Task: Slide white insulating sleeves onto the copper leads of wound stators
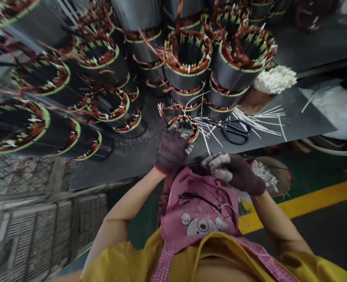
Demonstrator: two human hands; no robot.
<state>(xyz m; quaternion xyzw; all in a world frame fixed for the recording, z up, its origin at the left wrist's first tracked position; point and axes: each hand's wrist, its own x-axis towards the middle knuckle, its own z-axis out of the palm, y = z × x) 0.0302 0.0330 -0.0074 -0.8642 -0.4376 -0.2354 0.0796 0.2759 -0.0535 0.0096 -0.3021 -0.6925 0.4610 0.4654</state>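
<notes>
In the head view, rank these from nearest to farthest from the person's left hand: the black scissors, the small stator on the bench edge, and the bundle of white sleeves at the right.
Measured from the left hand:
1. Small stator, under its fingers.
2. Black scissors, to the right on the bench.
3. Bundle of white sleeves, far right and further back.

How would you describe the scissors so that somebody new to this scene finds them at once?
Start from the dark worktable crowded with copper-wound stators. At its near edge, just right of the small stator under the left hand, lie the scissors among loose white sticks. They alone are flat, with two black loop handles.
</notes>
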